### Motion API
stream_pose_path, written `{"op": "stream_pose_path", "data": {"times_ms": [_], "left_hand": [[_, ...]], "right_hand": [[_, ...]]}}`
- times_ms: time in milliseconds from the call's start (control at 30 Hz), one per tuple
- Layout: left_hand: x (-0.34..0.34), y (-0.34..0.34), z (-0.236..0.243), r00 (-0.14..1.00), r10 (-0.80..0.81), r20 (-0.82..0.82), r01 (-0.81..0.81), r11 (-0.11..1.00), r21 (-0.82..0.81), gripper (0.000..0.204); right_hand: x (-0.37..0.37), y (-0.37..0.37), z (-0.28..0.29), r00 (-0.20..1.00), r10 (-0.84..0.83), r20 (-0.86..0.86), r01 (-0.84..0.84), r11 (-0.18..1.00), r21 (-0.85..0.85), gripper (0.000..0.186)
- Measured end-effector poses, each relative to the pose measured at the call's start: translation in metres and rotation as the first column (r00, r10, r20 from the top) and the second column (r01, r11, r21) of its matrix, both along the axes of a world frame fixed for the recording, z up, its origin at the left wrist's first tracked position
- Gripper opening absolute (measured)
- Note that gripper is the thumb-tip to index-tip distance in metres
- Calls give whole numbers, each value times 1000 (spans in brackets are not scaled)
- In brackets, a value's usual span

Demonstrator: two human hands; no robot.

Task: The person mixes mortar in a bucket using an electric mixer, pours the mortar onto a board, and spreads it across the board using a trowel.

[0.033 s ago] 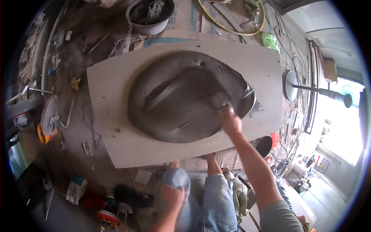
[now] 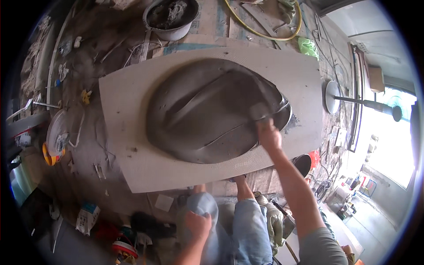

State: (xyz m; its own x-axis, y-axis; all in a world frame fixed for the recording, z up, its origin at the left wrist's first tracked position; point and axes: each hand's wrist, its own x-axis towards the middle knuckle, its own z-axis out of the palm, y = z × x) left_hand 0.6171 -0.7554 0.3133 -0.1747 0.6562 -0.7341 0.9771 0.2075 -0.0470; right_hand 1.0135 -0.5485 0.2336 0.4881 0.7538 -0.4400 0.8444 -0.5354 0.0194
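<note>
A wide, rounded spread of wet grey mortar point(image 2: 190, 141) covers the middle of a pale, fine-ribbed tile point(image 2: 128, 168) on the floor. My right hand point(image 2: 270, 136) is closed round the handle of a small trowel point(image 2: 259, 111), blurred by motion. Its blade lies on the mortar, towards the right side. Ridges and smooth strokes mark the surface. My left hand point(image 2: 198, 224) rests on my left knee, fingers curled in, with nothing seen in it.
A bucket of mortar point(image 2: 174, 33) stands beyond the tile, with a yellow hose point(image 2: 265, 36) to its right. A dark round container point(image 2: 302, 165) sits near the tile's right front edge. At the far right is a pedestal fan point(image 2: 366, 104); a white reel point(image 2: 57, 132) lies left.
My right hand and the trowel have shifted slightly to the right over the mortar. My left hand stays on my knee.
</note>
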Motion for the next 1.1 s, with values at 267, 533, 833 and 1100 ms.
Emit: {"op": "stream_pose_path", "data": {"times_ms": [267,533,833,1100], "left_hand": [[-9,17,15,991,133,-9,-134,987,-94,71],[-34,-6,-4,994,113,-7,-113,993,-44,66],[-19,14,-1,994,46,98,-44,999,-25,65],[-5,38,6,998,-32,54,45,967,-250,70]], "right_hand": [[-81,71,-9,356,-416,-837,676,733,-77,54],[-293,104,31,738,60,-672,-144,987,-70,50],[-22,75,2,994,28,-106,-8,983,184,60],[-32,-19,-21,863,-260,-434,315,947,59,65]]}}
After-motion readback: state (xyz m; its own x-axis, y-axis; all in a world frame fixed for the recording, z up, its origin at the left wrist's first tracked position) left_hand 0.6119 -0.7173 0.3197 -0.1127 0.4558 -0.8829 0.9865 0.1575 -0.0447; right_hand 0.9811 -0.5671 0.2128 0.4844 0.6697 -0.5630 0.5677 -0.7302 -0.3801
